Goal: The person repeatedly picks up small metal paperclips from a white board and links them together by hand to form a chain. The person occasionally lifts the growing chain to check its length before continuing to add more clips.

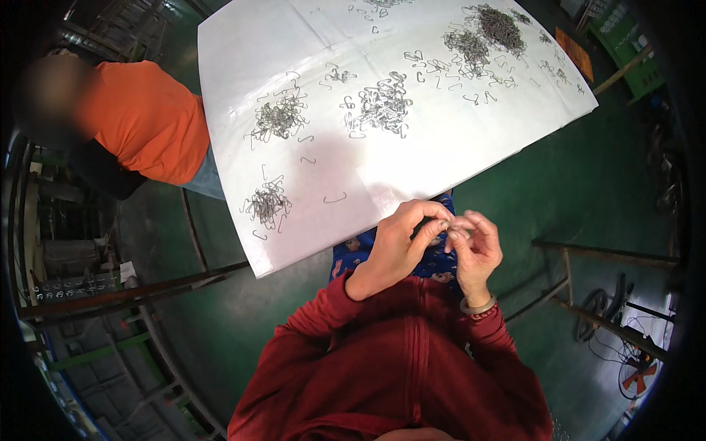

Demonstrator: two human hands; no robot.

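Hook piles (384, 106) on table (441, 158)

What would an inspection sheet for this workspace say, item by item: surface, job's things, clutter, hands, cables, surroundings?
Surface: table with a white, glossy top.
Job's things: bent wire hooks in several separate piles; a denser, darker pile lies toward the far right.
Clutter: stray hooks scattered between the piles.
Hands: left hand and right hand near the table's near edge, fingertips close together; anything pinched there is too small to tell.
Cables: dark coil, cable or hose unclear, on the right, near a fan with orange blades; thin wires beside the fan.
Surroundings: green floor; a person in an orange shirt at the table's left side.
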